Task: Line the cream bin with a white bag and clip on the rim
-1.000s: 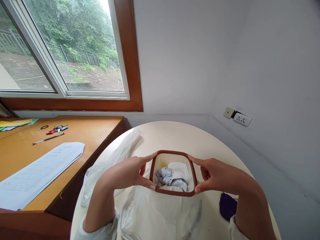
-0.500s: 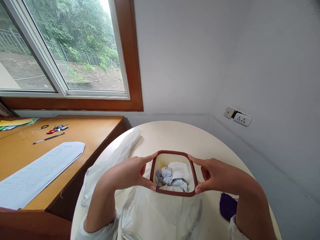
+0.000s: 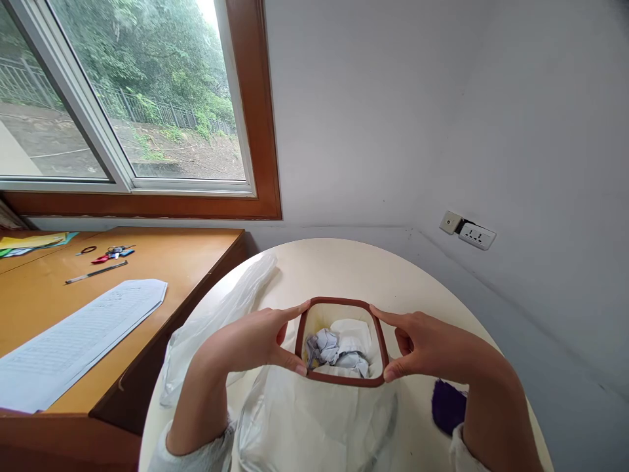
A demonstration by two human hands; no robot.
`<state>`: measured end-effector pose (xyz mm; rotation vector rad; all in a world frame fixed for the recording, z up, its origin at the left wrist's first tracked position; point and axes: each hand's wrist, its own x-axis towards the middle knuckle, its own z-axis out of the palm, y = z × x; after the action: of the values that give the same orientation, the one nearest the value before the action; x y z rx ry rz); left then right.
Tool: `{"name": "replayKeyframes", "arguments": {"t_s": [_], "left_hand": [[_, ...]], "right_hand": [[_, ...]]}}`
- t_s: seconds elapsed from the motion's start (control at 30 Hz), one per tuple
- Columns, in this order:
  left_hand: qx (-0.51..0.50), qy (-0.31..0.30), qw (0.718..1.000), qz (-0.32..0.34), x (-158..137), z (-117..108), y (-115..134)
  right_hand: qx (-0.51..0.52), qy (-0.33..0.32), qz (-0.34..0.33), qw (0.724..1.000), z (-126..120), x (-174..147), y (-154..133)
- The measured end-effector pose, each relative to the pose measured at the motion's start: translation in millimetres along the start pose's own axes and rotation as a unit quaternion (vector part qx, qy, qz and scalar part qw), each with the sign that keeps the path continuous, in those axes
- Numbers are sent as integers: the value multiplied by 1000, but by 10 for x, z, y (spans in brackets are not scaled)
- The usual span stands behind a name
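A small cream trash bin (image 3: 324, 308) with a brown rim stands on the round table, its mouth facing me. Crumpled white paper (image 3: 339, 346) lies inside. My left hand (image 3: 260, 337) grips the rim's left side, index finger at the far corner and thumb at the near one. Mirroring it, my right hand (image 3: 417, 344) holds the right side the same way, other fingers curled. A clear plastic bag (image 3: 265, 406) spreads around the bin's lower front; how far it wraps the bin I cannot tell. Another clear plastic bag (image 3: 216, 321) lies left of my left hand.
Beside my right forearm lies a dark purple cloth (image 3: 448, 406) on the cream round table (image 3: 334, 262). At left, a wooden desk (image 3: 196, 255) bears paper sheets (image 3: 88, 334), a pen (image 3: 95, 273) and keys (image 3: 115, 252). A wall socket (image 3: 476, 235) is at right.
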<state>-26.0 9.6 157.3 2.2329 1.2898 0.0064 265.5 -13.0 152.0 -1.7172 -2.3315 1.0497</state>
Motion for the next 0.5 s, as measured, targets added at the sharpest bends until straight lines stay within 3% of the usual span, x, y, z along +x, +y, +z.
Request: {"name": "replayKeyframes", "arguments": {"t_s": [0.5], "left_hand": [[-16,1,1000,-9,14,0,-21]], "right_hand": [[-4,-4,4,1000,-7,-2,-15]]}}
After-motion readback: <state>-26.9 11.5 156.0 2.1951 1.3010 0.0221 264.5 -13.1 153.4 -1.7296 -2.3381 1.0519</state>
